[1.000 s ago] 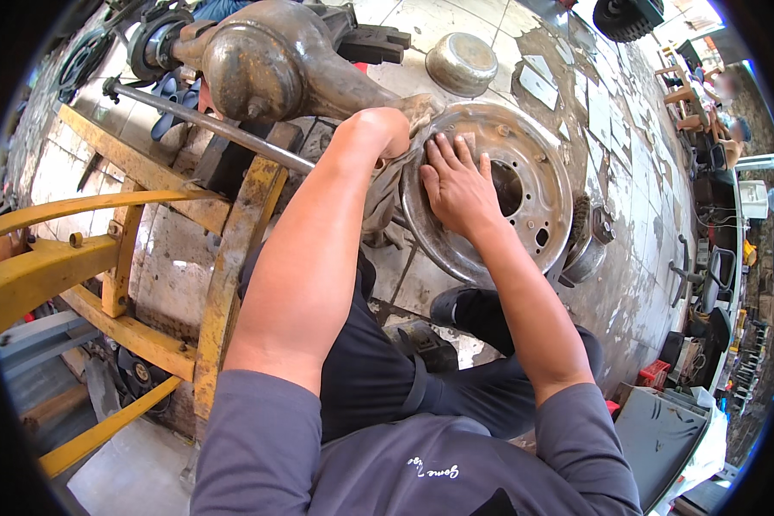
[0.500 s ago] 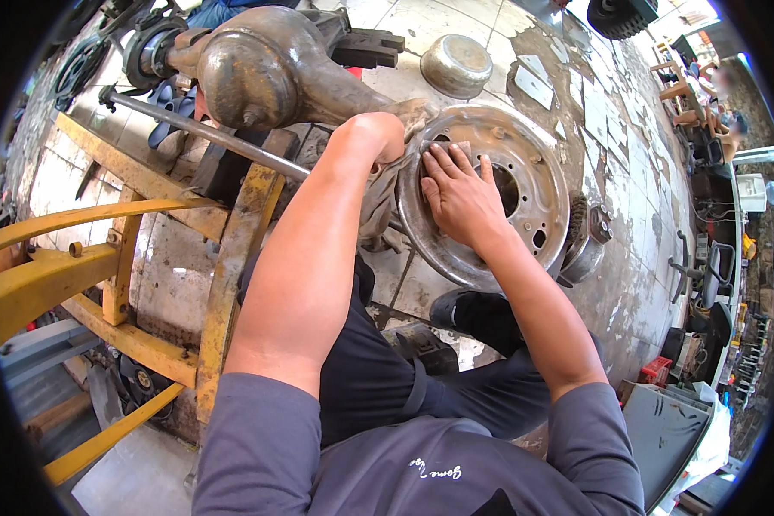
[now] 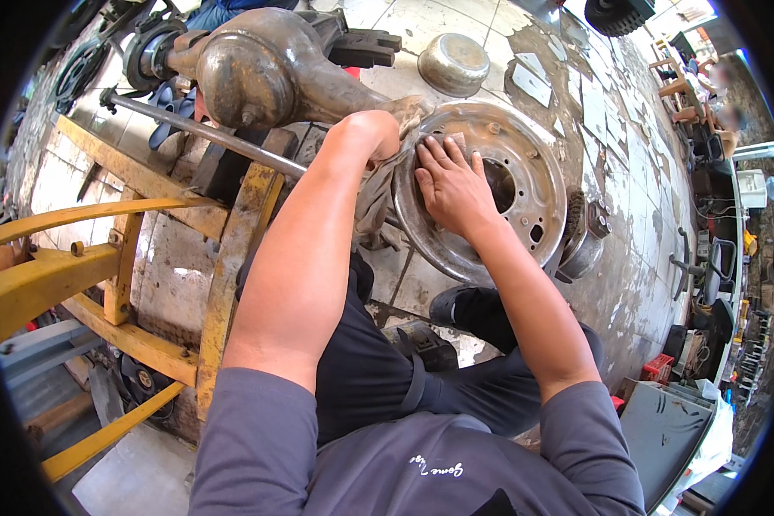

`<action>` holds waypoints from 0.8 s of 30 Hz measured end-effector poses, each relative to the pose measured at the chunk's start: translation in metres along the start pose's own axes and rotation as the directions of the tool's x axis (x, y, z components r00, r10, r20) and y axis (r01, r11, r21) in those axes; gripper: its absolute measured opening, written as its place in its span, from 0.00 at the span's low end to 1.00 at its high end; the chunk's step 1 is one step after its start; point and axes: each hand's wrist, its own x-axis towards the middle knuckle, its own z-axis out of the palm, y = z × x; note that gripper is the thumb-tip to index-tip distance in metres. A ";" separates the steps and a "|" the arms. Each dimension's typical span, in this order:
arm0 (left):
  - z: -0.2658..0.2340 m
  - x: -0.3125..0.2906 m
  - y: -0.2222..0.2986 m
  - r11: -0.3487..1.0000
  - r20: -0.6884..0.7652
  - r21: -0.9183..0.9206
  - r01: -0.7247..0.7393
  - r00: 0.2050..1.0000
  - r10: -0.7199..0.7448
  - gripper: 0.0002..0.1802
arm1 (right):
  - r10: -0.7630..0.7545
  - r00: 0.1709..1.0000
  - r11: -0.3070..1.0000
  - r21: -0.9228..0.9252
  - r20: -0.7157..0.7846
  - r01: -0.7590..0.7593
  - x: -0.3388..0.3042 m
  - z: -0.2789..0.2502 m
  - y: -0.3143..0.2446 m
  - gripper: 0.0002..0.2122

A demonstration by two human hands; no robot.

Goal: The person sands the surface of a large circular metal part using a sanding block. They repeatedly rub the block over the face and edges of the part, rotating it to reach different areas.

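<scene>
A round steel wheel rim [image 3: 542,202] with worn, brownish metal and a large centre hole stands before me. My right hand [image 3: 454,191] lies flat on its face left of the hole, fingers stretched out. Beneath those fingertips a small brownish piece, like sandpaper [image 3: 459,138], partly shows. At the rim's left edge my left hand [image 3: 385,144] is closed on a grey-brown rag [image 3: 372,206], which hangs down beside the rim. My wrist and forearm hide most of the left fingers.
A rusty axle housing [image 3: 249,82] lies at the far left, near a long metal bar [image 3: 206,133]. The yellow metal frame [image 3: 232,284] stands left of my arm. Beyond the rim sits a metal bowl [image 3: 454,64]; a smaller wheel-like part [image 3: 586,236] is right of it.
My right hand has shifted slightly across the rim's face, and the brownish piece under its fingers moved along. My left hand stays at the rim's left edge with the rag.
</scene>
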 end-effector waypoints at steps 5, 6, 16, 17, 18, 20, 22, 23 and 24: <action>-0.004 -0.003 0.003 1.000 0.016 0.014 -0.026 1.000 0.026 0.15 | -0.024 0.999 1.000 -0.016 0.035 0.024 -0.006 -0.005 0.002 0.26; -0.005 -0.004 0.006 0.999 0.026 0.024 -0.024 0.999 0.023 0.16 | -0.009 1.000 0.999 -0.037 0.027 0.010 -0.003 -0.003 0.002 0.26; -0.002 0.003 0.001 0.999 0.019 0.024 -0.032 0.999 0.032 0.16 | -0.005 0.997 0.998 -0.069 0.080 0.011 -0.002 -0.007 -0.003 0.28; -0.002 0.000 0.002 0.998 0.017 0.045 -0.039 0.999 0.038 0.16 | 0.017 0.998 0.995 -0.095 0.067 -0.011 0.005 -0.004 -0.005 0.29; -0.002 -0.002 0.003 0.997 0.016 0.065 -0.045 0.999 0.044 0.16 | 0.039 0.998 0.992 -0.120 0.054 -0.032 0.009 -0.003 -0.009 0.30; -0.001 -0.001 0.003 0.998 -0.018 0.041 -0.043 0.999 0.044 0.15 | 0.067 0.993 0.990 -0.134 0.101 -0.053 0.009 -0.003 -0.013 0.31; 0.001 0.001 0.000 0.999 -0.022 0.021 -0.027 0.999 0.028 0.15 | 0.050 0.994 0.990 -0.134 0.102 -0.036 0.001 -0.002 -0.012 0.30; 0.001 0.001 0.001 1.000 -0.008 0.015 -0.018 1.000 0.018 0.15 | 0.040 0.993 0.989 -0.148 0.107 -0.024 -0.005 -0.004 -0.013 0.29; 0.001 0.001 0.001 1.000 0.007 0.010 -0.009 1.000 0.009 0.14 | 0.036 0.995 0.986 -0.166 0.091 -0.021 -0.002 -0.004 -0.013 0.29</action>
